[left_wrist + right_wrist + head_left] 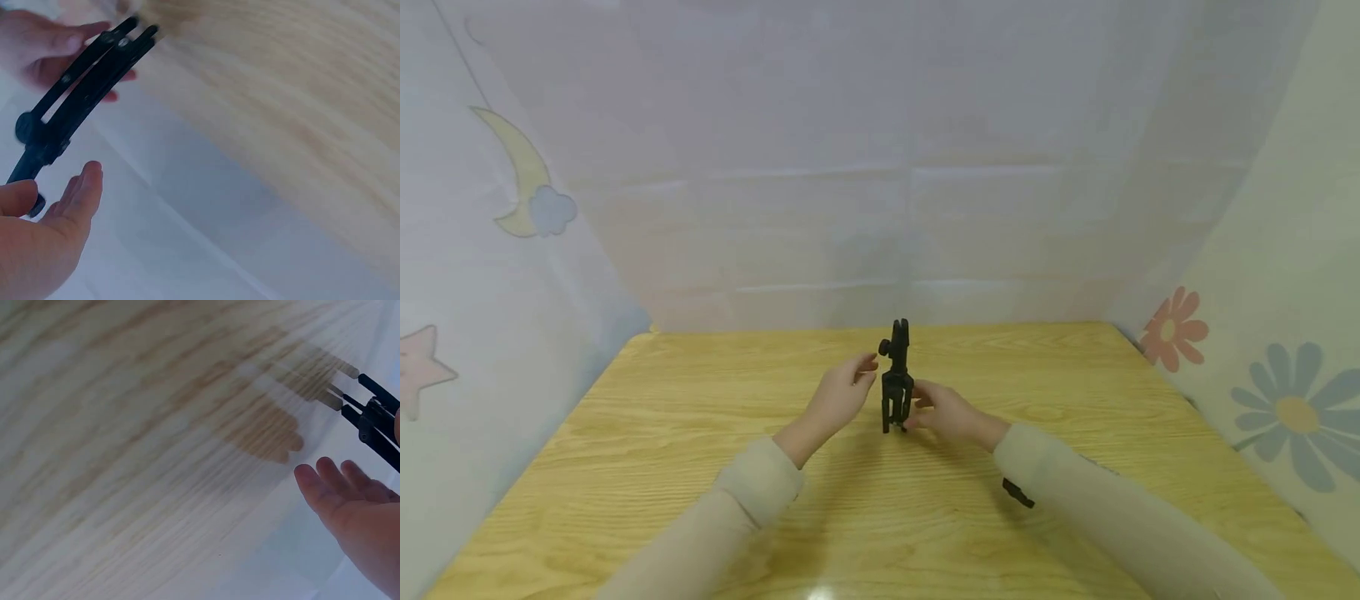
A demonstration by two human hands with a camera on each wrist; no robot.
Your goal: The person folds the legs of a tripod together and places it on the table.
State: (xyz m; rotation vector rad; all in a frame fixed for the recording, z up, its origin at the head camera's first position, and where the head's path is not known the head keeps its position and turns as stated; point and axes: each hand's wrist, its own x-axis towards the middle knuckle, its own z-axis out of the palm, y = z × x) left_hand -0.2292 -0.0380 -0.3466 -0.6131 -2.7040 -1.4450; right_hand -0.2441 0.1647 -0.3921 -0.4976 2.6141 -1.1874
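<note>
A small black tripod stands upright near the middle of the table, its legs folded close together and a round knob on its upper left. My left hand is just left of it with relaxed fingers; in the left wrist view its thumb overlaps the tripod's upper end. On the other side, my right hand is beside the legs. The right wrist view shows that hand's fingers extended, not curled round the legs. Whether either hand touches the tripod is hard to tell.
Beneath my right forearm lies another black piece, partly hidden by the sleeve. The wood-grain table meets a pale cloth backdrop at its far edge, with printed cloth along both sides.
</note>
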